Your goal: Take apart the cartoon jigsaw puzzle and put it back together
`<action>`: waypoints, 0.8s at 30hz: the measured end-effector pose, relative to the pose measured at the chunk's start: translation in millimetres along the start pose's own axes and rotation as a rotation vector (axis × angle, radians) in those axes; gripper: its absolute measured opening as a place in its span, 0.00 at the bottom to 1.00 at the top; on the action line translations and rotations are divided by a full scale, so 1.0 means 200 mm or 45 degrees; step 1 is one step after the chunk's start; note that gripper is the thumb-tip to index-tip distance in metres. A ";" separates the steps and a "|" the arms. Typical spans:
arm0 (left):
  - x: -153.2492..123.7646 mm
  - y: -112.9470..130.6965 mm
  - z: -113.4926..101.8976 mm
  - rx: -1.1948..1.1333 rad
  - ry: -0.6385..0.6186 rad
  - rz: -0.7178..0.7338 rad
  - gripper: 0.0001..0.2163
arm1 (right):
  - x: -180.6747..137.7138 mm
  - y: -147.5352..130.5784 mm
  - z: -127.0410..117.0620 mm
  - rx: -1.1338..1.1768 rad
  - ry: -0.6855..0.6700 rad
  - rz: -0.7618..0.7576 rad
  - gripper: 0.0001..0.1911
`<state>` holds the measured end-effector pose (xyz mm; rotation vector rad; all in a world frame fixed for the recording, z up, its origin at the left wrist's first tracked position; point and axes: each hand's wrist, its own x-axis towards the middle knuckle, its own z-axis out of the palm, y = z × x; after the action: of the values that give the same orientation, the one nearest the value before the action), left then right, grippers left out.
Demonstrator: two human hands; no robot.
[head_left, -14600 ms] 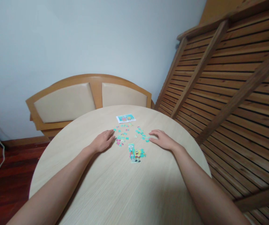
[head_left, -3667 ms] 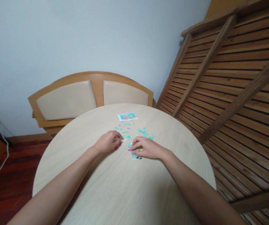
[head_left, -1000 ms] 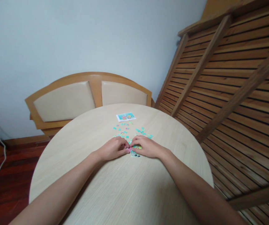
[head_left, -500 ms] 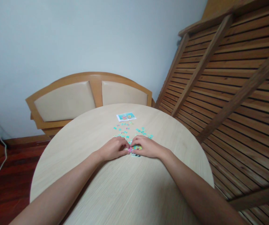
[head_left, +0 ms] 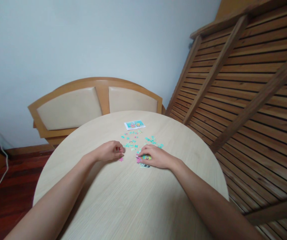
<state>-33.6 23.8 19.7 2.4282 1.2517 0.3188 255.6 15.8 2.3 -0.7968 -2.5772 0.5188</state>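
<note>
My left hand (head_left: 111, 151) is just above the table, left of the joined pieces. Its fingers are curled, with thumb and fingertips close together; whatever may be between them is too small to make out. A loose pink puzzle piece (head_left: 121, 159) lies right below those fingertips. My right hand (head_left: 156, 156) rests on the partly joined jigsaw puzzle (head_left: 147, 157), thumb and fingers gripping it at its left part. Yellow, pink and black-and-white bits of the puzzle show around and between the fingers; the palm hides the rest.
Several loose turquoise puzzle pieces (head_left: 131, 145) lie beyond my hands, with more turquoise pieces (head_left: 151, 139) to the right. Farther back lies a picture card (head_left: 134, 125) with cartoon figures. The round table (head_left: 103, 206) stands before a padded headboard (head_left: 70, 108); a slatted wooden frame (head_left: 246, 110) leans at right.
My left hand has moved left, off the joined puzzle, and the loose pink piece now shows below it. My right hand has stayed on the puzzle, nearly still.
</note>
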 end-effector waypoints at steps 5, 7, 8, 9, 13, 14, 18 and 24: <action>-0.02 -0.02 0.00 -0.142 -0.163 -0.065 0.11 | 0.00 0.00 0.00 -0.003 -0.011 0.004 0.17; -0.02 -0.02 0.00 -0.154 -0.176 -0.072 0.12 | 0.00 0.00 0.01 -0.002 -0.010 0.003 0.16; -0.02 -0.02 0.00 -0.150 -0.175 -0.072 0.12 | 0.00 0.00 0.01 -0.001 -0.007 0.002 0.16; -0.02 -0.02 0.00 -0.142 -0.174 -0.072 0.13 | 0.00 0.00 0.01 0.001 -0.002 0.003 0.16; -0.02 -0.03 0.00 -0.106 -0.191 -0.071 0.13 | 0.00 0.00 0.01 0.002 0.001 0.016 0.17; -0.01 -0.03 0.00 -0.103 -0.198 -0.066 0.12 | 0.00 0.00 0.01 -0.001 -0.001 0.016 0.17; 0.00 -0.03 0.01 -0.137 -0.230 -0.045 0.11 | 0.00 0.01 0.01 -0.007 0.001 0.005 0.18; 0.00 0.00 0.02 -0.164 -0.230 0.053 0.08 | 0.00 0.01 0.01 0.000 0.000 -0.006 0.16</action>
<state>-32.4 22.1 16.1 2.3185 1.0712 0.1809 255.7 17.0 0.4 -0.7905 -2.5789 0.5173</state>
